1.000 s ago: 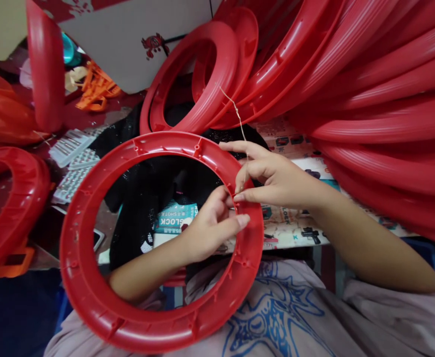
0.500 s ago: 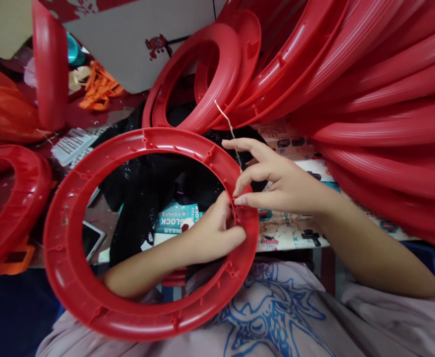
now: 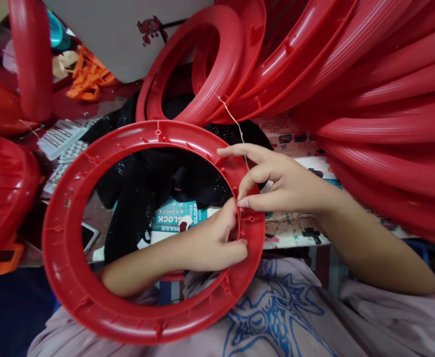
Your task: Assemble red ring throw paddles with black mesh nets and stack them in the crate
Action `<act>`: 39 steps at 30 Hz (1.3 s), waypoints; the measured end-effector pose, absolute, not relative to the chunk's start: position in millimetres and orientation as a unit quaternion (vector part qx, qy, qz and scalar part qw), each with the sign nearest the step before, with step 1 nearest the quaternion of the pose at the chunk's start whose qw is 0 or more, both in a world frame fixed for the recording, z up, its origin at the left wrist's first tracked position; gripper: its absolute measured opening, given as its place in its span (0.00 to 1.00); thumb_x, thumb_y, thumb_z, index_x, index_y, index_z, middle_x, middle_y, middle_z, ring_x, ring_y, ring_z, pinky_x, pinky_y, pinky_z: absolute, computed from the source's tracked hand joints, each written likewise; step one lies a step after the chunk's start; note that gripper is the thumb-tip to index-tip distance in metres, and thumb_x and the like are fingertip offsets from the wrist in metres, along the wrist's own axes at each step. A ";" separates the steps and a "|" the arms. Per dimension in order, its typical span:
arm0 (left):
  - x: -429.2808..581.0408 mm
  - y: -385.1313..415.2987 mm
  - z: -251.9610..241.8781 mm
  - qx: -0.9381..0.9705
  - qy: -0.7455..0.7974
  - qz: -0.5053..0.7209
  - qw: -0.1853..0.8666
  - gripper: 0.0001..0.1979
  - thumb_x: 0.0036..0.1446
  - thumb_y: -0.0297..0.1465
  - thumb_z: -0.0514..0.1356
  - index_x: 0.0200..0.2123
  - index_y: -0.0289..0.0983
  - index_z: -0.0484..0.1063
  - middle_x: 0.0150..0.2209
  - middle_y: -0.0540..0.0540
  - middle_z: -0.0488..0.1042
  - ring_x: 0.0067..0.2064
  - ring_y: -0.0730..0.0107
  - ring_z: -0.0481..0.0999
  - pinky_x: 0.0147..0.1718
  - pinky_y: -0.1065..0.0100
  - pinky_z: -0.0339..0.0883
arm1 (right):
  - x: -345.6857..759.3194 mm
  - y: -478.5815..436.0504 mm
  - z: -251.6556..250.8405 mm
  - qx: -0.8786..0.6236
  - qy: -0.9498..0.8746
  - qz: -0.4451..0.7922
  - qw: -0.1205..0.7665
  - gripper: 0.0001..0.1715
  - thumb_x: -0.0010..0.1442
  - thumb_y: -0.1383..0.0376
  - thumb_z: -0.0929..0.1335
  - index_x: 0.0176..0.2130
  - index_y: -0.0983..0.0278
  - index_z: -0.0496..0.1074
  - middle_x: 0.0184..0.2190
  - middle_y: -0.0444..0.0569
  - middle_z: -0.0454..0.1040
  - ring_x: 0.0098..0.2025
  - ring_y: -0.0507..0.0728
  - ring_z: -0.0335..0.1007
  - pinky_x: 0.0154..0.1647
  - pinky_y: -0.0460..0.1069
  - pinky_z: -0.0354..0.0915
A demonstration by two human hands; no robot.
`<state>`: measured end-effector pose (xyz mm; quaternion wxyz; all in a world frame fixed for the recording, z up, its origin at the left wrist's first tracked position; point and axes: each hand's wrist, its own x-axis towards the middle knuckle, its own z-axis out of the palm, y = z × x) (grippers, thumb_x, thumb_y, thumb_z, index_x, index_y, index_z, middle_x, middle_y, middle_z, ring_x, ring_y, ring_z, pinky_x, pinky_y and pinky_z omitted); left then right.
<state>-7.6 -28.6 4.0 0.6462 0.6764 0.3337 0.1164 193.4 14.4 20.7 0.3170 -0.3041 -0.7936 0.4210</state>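
A large red plastic ring (image 3: pixel 68 208), its ribbed hollow side facing me, is tilted up above my lap. My left hand (image 3: pixel 217 238) reaches across the ring's opening and grips the right part of the rim, thumb on the face and the other fingers hidden behind. At the inner edge of that rim, my right hand (image 3: pixel 280 181) pinches a thin pale strand (image 3: pixel 234 120), thread or wire, between thumb and a finger. The index finger is stretched out over the rim. The strand's free end sticks up and away past the fingers.
More red rings (image 3: pixel 217 44) lean behind, and a big stack of them (image 3: pixel 381 129) fills the right. Another ring (image 3: pixel 16 193) lies left. Black cloth (image 3: pixel 131 198), a clear case of metal bits (image 3: pixel 59 139), orange plastic parts (image 3: pixel 89 74) and a white panel (image 3: pixel 116 34) surround the work.
My view has shifted a little, so the background sits further left. The ring's right rim and both hands appear slightly further right. Both holds stay the same.
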 end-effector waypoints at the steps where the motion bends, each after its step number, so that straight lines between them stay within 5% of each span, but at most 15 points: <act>1: -7.5 -28.1 4.6 0.679 0.333 0.117 0.644 0.35 0.49 0.25 0.56 0.61 0.38 0.50 0.50 0.42 0.67 0.43 0.62 0.72 0.41 0.62 0.72 | 193.3 14.7 20.4 -0.301 -0.797 0.417 0.318 0.05 0.53 0.71 0.71 0.28 0.63 0.77 0.62 0.50 0.64 0.62 0.60 0.62 0.61 0.57 0.61; 11: -9.5 -27.3 3.5 0.685 0.345 0.094 0.635 0.21 0.51 0.26 0.58 0.49 0.38 0.58 0.44 0.45 0.69 0.45 0.59 0.72 0.42 0.60 0.72 | 193.3 15.8 18.1 -0.280 -0.818 0.392 0.314 0.05 0.54 0.72 0.70 0.29 0.63 0.76 0.62 0.52 0.63 0.61 0.60 0.63 0.59 0.57 0.63; 19: -7.6 -27.3 1.9 0.677 0.335 0.119 0.645 0.32 0.51 0.26 0.56 0.59 0.37 0.52 0.51 0.41 0.68 0.46 0.59 0.73 0.40 0.62 0.72 | 193.2 9.1 24.1 -0.291 -0.844 0.312 0.324 0.05 0.56 0.68 0.70 0.30 0.61 0.77 0.62 0.50 0.63 0.64 0.64 0.56 0.65 0.64 0.51; 23: -6.3 -26.9 1.9 0.677 0.307 0.137 0.655 0.31 0.50 0.24 0.55 0.58 0.37 0.52 0.55 0.40 0.66 0.54 0.57 0.71 0.50 0.58 0.70 | 194.2 6.6 26.3 -0.283 -0.868 0.264 0.312 0.06 0.58 0.63 0.69 0.31 0.59 0.77 0.63 0.45 0.63 0.66 0.66 0.51 0.67 0.65 0.44; 33: -5.8 -27.3 3.4 0.672 0.321 0.113 0.658 0.29 0.49 0.24 0.55 0.55 0.36 0.53 0.52 0.41 0.68 0.52 0.58 0.71 0.50 0.58 0.69 | 192.0 4.7 24.3 -0.257 -0.885 0.225 0.315 0.09 0.57 0.68 0.67 0.30 0.58 0.77 0.61 0.41 0.64 0.64 0.65 0.51 0.65 0.64 0.50; 39: -8.7 -25.3 3.5 0.694 0.324 0.099 0.636 0.28 0.49 0.25 0.55 0.55 0.36 0.54 0.52 0.42 0.65 0.53 0.57 0.69 0.51 0.57 0.68 | 194.1 4.5 23.6 -0.221 -0.877 0.221 0.365 0.06 0.60 0.66 0.67 0.35 0.60 0.76 0.59 0.47 0.66 0.60 0.61 0.58 0.62 0.62 0.55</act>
